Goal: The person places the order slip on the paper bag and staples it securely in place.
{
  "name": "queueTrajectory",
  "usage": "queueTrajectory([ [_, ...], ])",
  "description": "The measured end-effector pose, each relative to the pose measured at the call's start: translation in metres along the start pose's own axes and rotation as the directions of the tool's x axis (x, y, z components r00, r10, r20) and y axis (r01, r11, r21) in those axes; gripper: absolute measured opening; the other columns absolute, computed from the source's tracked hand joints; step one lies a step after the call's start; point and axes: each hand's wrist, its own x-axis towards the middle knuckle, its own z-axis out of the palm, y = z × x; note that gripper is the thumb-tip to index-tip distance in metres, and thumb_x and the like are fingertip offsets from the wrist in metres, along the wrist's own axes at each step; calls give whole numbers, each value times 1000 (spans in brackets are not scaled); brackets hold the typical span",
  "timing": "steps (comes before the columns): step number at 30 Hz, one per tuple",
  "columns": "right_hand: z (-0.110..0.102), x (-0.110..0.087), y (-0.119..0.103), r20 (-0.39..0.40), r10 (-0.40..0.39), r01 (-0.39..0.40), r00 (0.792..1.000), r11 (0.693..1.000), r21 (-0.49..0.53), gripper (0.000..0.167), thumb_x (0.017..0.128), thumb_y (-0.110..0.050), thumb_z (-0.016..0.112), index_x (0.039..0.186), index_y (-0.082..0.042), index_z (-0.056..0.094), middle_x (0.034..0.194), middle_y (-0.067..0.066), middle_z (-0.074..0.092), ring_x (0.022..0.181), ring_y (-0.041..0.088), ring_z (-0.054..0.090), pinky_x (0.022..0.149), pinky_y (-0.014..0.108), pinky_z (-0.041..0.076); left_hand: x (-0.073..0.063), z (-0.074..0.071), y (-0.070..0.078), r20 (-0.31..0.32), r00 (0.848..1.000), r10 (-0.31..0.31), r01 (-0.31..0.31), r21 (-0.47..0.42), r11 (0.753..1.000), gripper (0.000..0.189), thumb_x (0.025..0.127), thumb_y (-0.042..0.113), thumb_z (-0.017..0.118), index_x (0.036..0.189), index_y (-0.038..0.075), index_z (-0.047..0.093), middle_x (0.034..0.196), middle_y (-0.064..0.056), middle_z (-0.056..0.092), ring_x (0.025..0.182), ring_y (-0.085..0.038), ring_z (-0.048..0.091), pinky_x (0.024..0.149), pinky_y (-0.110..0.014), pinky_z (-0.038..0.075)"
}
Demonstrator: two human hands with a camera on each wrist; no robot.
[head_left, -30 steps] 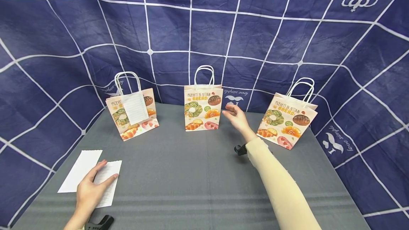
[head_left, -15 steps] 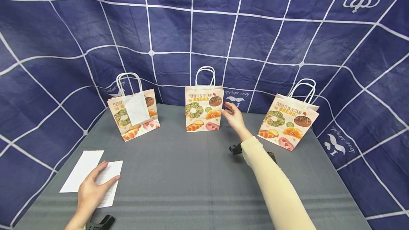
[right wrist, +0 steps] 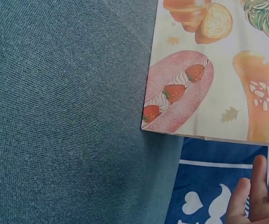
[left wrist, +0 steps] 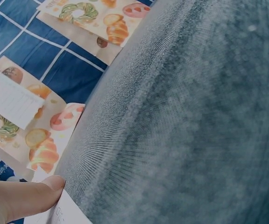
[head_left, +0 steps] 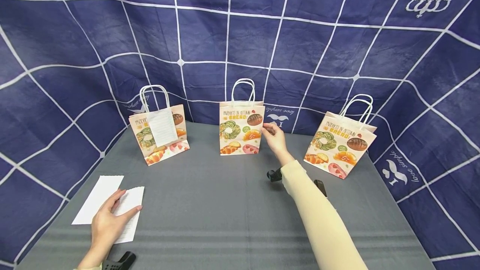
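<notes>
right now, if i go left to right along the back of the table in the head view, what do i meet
Left bag with a white slip over its front → middle bag → right hand at that bag's edge → right bag.

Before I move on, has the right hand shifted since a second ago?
Yes: against the middle bag, the right hand has moved left, closing the gap to its right edge; whether the fingers touch it I can't tell.

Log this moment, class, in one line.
left hand: holds paper slip | right hand: beside middle bag | left bag: white sheet over front
</notes>
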Motion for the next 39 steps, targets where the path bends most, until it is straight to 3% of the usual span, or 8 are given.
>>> queueTrajectory([
  [7, 2, 0, 0, -14, -4, 4, 1000, 1000, -15, 27, 90, -7, 63, 111, 9, 61, 109, 27, 61, 104, 35, 58, 93, 41, 43, -1, -1, 3, 17, 998, -61, 62, -68, 996, 68, 65, 20, 87, 125, 5, 58, 128, -18, 55, 87, 31, 36, 78, 5, 29],
  [11, 2, 0, 0, 0, -17, 17, 1000, 1000, -15, 29, 90, -7, 62, 113, 11, 59, 110, 29, 60, 106, 39, 56, 94, 45, 42, -1, 0, 2, -5, 999, -35, 34, -103, 994, 64, 65, 16, 87, 122, 4, 60, 119, 10, 62, 87, 30, 41, 78, 3, 30],
  [14, 1, -1, -1, 6, -14, 14, 1000, 1000, -24, 28, 91, -7, 61, 113, 10, 60, 110, 28, 61, 105, 37, 57, 94, 44, 43, -2, 1, 0, -17, 1000, -4, 2, -107, 994, 61, 64, 14, 87, 120, 5, 62, 105, 31, 57, 87, 30, 41, 78, 3, 28],
  [18, 2, -2, -2, -4, 3, -4, 1000, 999, -48, 25, 90, -7, 62, 110, 8, 62, 106, 25, 64, 100, 33, 60, 90, 40, 46, -2, 2, -2, -23, 999, 32, -34, -107, 994, 58, 64, 12, 86, 116, 6, 64, 94, 39, 54, 88, 30, 40, 78, 0, 26],
  [25, 1, -4, 1, -33, 23, -25, 999, 997, -74, 24, 89, -10, 63, 107, 5, 65, 100, 21, 66, 92, 26, 60, 82, 33, 48, 0, 3, -4, 10, 996, 93, -91, -109, 990, 60, 68, 15, 84, 122, 7, 60, 96, 35, 60, 106, 27, 33, 84, -1, 22],
  [28, 1, -5, 0, -33, 43, -44, 999, 998, -46, 24, 89, -12, 63, 107, 4, 65, 98, 19, 66, 86, 22, 61, 75, 27, 50, -1, 4, -5, 6, 994, 105, -104, -94, 990, 58, 69, 15, 84, 121, 9, 61, 93, 32, 63, 106, 27, 33, 83, -2, 23],
  [35, -2, -26, -39, 13, 62, -63, 998, 997, 46, 25, 91, 1, 57, 111, 16, 58, 104, 34, 60, 94, 49, 58, 83, 50, 49, -3, 5, -1, -51, 995, 81, -88, -138, 987, 48, 68, 9, 84, 112, 7, 67, 86, 24, 68, 101, 22, 42, 82, -4, 27],
  [39, -3, -27, -39, 15, 51, -51, 999, 997, 53, 24, 91, 2, 56, 111, 16, 58, 104, 34, 60, 94, 48, 58, 83, 51, 49, -4, 4, 3, -91, 993, 73, -88, -167, 982, 44, 67, 7, 84, 109, 7, 69, 85, 21, 69, 97, 20, 45, 83, -5, 28],
])
